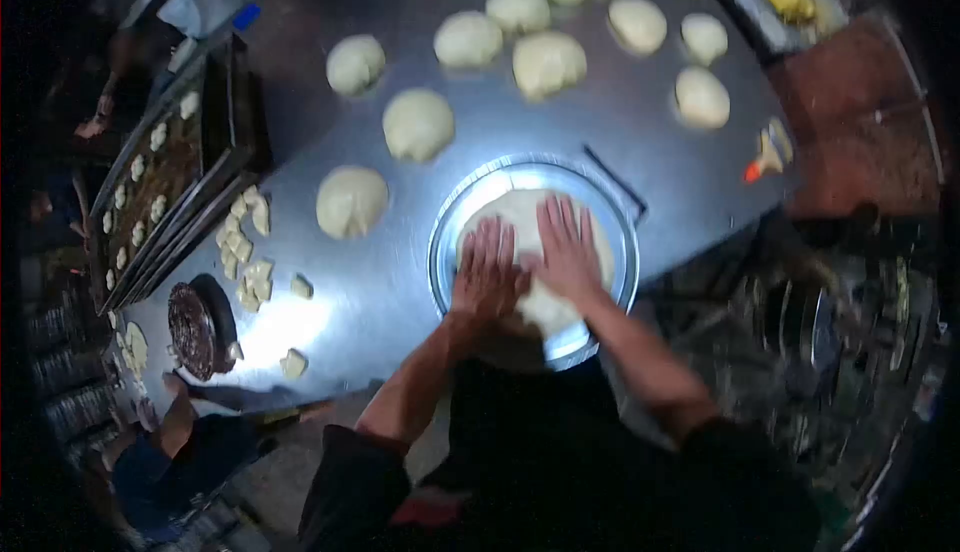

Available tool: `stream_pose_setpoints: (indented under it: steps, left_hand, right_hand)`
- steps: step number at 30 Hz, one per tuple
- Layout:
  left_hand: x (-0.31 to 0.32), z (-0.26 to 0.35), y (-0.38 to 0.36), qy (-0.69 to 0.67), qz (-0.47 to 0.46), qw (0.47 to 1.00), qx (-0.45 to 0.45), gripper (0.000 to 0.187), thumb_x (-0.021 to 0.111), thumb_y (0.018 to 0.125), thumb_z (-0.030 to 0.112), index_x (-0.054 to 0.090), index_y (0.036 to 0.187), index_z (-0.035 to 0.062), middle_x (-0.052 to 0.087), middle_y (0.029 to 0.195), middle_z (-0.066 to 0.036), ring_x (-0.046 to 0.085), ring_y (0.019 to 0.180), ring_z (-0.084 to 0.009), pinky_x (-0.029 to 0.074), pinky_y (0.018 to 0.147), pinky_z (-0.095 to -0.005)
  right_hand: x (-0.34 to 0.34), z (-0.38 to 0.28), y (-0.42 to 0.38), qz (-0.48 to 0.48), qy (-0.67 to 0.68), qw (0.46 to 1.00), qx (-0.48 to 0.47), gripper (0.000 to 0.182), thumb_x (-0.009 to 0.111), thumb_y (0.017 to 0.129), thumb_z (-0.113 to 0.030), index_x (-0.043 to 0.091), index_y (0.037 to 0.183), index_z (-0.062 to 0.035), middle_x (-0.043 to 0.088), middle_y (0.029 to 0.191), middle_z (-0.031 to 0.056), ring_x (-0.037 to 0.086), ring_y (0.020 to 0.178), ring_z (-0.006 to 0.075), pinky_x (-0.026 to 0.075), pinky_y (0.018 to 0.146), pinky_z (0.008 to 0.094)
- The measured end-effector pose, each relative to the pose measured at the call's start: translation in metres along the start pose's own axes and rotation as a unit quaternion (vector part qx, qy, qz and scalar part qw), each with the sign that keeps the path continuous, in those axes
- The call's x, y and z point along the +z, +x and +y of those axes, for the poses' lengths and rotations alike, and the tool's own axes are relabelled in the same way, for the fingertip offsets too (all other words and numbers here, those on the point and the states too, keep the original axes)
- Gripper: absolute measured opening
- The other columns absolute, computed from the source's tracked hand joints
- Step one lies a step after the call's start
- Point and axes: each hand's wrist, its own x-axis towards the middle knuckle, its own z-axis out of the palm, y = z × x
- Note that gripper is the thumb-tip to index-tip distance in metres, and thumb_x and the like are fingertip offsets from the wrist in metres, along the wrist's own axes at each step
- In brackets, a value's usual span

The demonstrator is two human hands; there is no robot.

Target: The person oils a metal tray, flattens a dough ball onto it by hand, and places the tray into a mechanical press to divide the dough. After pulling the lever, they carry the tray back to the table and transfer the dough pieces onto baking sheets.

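Observation:
A sheet of pale dough (540, 307) lies flattened in a round, shiny metal pan (433, 262) near the table's front edge. My left hand (488, 270) presses palm down on the left part of the dough, its fingers stretched out. On the upper right part lies my right hand (568, 257), also flat with fingers extended. The thumbs point toward each other near the dough's middle. Both forearms partly cover the pan's near side. Left of the pan, a round dough ball (352, 201) rests on the metal table (350, 342), with another dough ball (418, 125) behind it.
Several more dough balls (550, 64) sit at the back. A thin dark bar (614, 183) lies right of the pan, and a brush (769, 152) farther right. Cut dough pieces (238, 242), a dark round object (192, 330) and stacked trays (160, 202) stand left, near another person (185, 462).

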Motion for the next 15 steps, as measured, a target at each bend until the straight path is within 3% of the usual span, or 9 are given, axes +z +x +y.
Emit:
stream_pose_setpoints:
  steps: [2, 4, 5, 6, 7, 9, 11, 13, 15]
  left_hand:
    - [-0.004, 0.020, -0.028, 0.031, -0.019, 0.999, -0.034, 0.084, 0.058, 0.086, 0.036, 0.014, 0.146, -0.0016, 0.019, 0.149, -0.029, 0.026, 0.137, -0.0453, 0.026, 0.110, -0.0554]
    - [-0.027, 0.027, -0.017, -0.027, -0.134, 0.984, -0.118, 0.073, 0.061, 0.084, 0.033, 0.034, 0.139, -0.0049, 0.034, 0.142, -0.029, 0.031, 0.135, -0.0455, 0.027, 0.110, -0.0555]
    - [-0.031, 0.026, -0.004, -0.073, -0.215, 0.959, -0.167, 0.068, 0.061, 0.083, 0.032, 0.041, 0.136, -0.0058, 0.039, 0.139, -0.029, 0.033, 0.134, -0.0449, 0.027, 0.110, -0.0545]
    - [-0.031, 0.023, 0.018, -0.037, -0.122, 0.992, 0.000, 0.063, 0.060, 0.084, 0.031, 0.045, 0.133, -0.0060, 0.042, 0.137, -0.029, 0.035, 0.133, -0.0438, 0.027, 0.111, -0.0530]
    - [-0.028, 0.019, 0.039, -0.003, -0.027, 0.986, 0.165, 0.059, 0.059, 0.085, 0.031, 0.050, 0.130, -0.0063, 0.045, 0.136, -0.028, 0.037, 0.132, -0.0427, 0.027, 0.112, -0.0515]
    - [-0.007, 0.006, 0.040, -0.006, -0.037, 0.970, 0.239, 0.063, 0.057, 0.088, 0.033, 0.043, 0.135, -0.0076, 0.040, 0.140, -0.029, 0.037, 0.133, -0.0413, 0.026, 0.112, -0.0493]
    - [0.006, 0.012, 0.039, -0.017, -0.007, 0.995, 0.099, 0.071, 0.058, 0.086, 0.036, 0.040, 0.134, -0.0123, 0.041, 0.139, -0.031, 0.040, 0.131, -0.0429, 0.029, 0.111, -0.0500]
    - [0.001, 0.027, 0.024, 0.046, 0.000, 0.998, 0.043, 0.070, 0.060, 0.085, 0.035, 0.040, 0.135, -0.0094, 0.042, 0.138, -0.032, 0.040, 0.130, -0.0436, 0.031, 0.110, -0.0490]
    - [-0.003, 0.021, 0.022, -0.034, -0.138, 0.989, -0.034, 0.068, 0.058, 0.085, 0.033, 0.040, 0.136, -0.0088, 0.039, 0.139, -0.032, 0.039, 0.131, -0.0435, 0.028, 0.112, -0.0475]
  right_hand:
    - [-0.022, 0.013, 0.009, -0.028, 0.086, 0.994, -0.057, 0.066, 0.046, 0.094, -0.038, 0.030, 0.144, 0.0022, 0.023, 0.153, 0.0214, 0.015, 0.144, 0.0363, 0.008, 0.116, 0.0526]
    - [-0.036, 0.010, 0.023, -0.055, 0.129, 0.988, -0.068, 0.061, 0.044, 0.096, -0.035, 0.032, 0.143, 0.0026, 0.024, 0.153, 0.0215, 0.016, 0.144, 0.0373, 0.008, 0.116, 0.0524]
    - [-0.036, 0.003, 0.023, 0.010, 0.183, 0.983, 0.016, 0.058, 0.041, 0.097, -0.032, 0.034, 0.142, 0.0027, 0.024, 0.153, 0.0217, 0.015, 0.144, 0.0381, 0.008, 0.116, 0.0519]
    - [-0.042, -0.005, 0.022, 0.072, 0.229, 0.966, 0.098, 0.055, 0.039, 0.098, -0.030, 0.035, 0.142, 0.0028, 0.024, 0.152, 0.0220, 0.014, 0.144, 0.0388, 0.008, 0.116, 0.0515]
    - [-0.039, -0.022, 0.019, 0.080, 0.173, 0.967, 0.172, 0.061, 0.041, 0.097, -0.035, 0.029, 0.145, 0.0024, 0.020, 0.154, 0.0230, 0.010, 0.144, 0.0397, 0.007, 0.116, 0.0520]
    - [0.019, 0.001, -0.021, 0.140, 0.042, 0.976, 0.163, 0.071, 0.045, 0.095, -0.040, 0.022, 0.148, 0.0018, 0.016, 0.154, 0.0241, 0.008, 0.145, 0.0397, 0.006, 0.116, 0.0523]
    - [0.000, 0.020, -0.034, 0.102, 0.026, 0.987, 0.126, 0.078, 0.048, 0.093, -0.045, 0.022, 0.147, 0.0035, 0.019, 0.153, 0.0263, 0.012, 0.144, 0.0403, 0.005, 0.116, 0.0539]
    - [-0.021, 0.033, -0.021, 0.054, 0.047, 0.997, 0.043, 0.073, 0.048, 0.093, -0.039, 0.024, 0.146, 0.0044, 0.020, 0.153, 0.0253, 0.013, 0.144, 0.0380, 0.007, 0.116, 0.0510]
    - [-0.035, 0.058, -0.002, -0.017, 0.265, 0.963, 0.045, 0.070, 0.045, 0.095, -0.038, 0.024, 0.145, 0.0054, 0.022, 0.152, 0.0250, 0.013, 0.144, 0.0375, 0.008, 0.116, 0.0501]
